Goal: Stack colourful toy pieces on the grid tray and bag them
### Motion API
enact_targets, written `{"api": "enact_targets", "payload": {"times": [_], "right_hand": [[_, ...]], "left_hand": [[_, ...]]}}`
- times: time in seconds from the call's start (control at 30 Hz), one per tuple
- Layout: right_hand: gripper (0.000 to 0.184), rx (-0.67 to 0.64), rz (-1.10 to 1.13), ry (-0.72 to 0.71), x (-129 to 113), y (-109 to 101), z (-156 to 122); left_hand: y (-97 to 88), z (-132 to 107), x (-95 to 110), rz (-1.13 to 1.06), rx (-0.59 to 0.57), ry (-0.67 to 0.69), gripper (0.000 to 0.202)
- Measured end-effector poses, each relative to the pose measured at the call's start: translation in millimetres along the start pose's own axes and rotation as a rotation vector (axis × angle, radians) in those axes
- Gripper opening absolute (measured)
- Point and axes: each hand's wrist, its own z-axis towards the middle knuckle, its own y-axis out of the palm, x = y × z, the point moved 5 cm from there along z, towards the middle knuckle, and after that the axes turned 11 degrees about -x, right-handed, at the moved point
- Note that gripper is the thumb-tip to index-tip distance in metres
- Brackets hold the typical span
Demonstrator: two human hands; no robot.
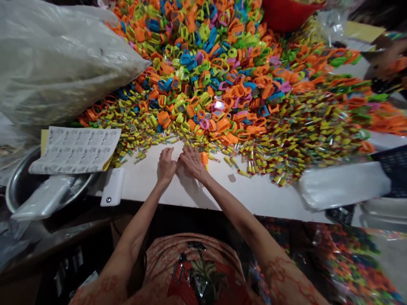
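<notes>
Just short of the heap's front edge, my left hand (pixel 167 166) rests on the white tabletop, fingers curled in; anything inside them is hidden. Close beside it, my right hand (pixel 191 162) reaches flat with its fingers stretched out to the nearest small yellow wrapped tubes (pixel 210 146). An orange plastic toy watch (pixel 204 158) lies against the right side of my right hand. Beyond both hands spreads a large pile of toy watches (pixel 203 76) in orange, green, blue and pink. More yellow tubes (pixel 295 135) are heaped to the right.
At left, a printed sticker sheet (pixel 76 148) lies over a metal bowl (pixel 12 190), beside a white power bank (pixel 113 186) and a big plastic sack (pixel 63 63). Clear plastic bags (pixel 345 184) lie at right. A red container (pixel 288 15) stands behind; another person's hand (pixel 392 57) shows far right.
</notes>
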Motion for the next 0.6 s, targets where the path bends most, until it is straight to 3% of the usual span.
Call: {"api": "enact_targets", "payload": {"times": [0.1, 0.17, 0.27, 0.33, 0.47, 0.6], "right_hand": [[0.021, -0.007, 0.203, -0.005, 5, -4, 18], [0.017, 0.154, 0.526, 0.02, 21, -13, 19], [0.019, 0.457, 1.081, 0.11, 57, -22, -1], [0.025, 0.539, 1.322, 0.192, 76, -21, -25], [0.037, 0.491, 1.458, 0.327, 86, -12, -82], [0.042, 0.379, 1.496, 0.349, 72, 5, -119]], "left_hand": [[-6.9, -4, -7, 0.0, 0.025, 0.006, 0.057], [-6.4, -9, -9, -0.016, 0.041, -0.001, 0.047], [3.4, -12, 1, -0.008, 0.025, -0.015, 0.039], [13.4, -8, 17, 0.044, -0.027, -0.039, 0.046], [26.8, 12, 45, 0.171, -0.11, -0.185, 0.063], [29.5, 30, 47, 0.201, -0.171, -0.195, 0.038]]}}
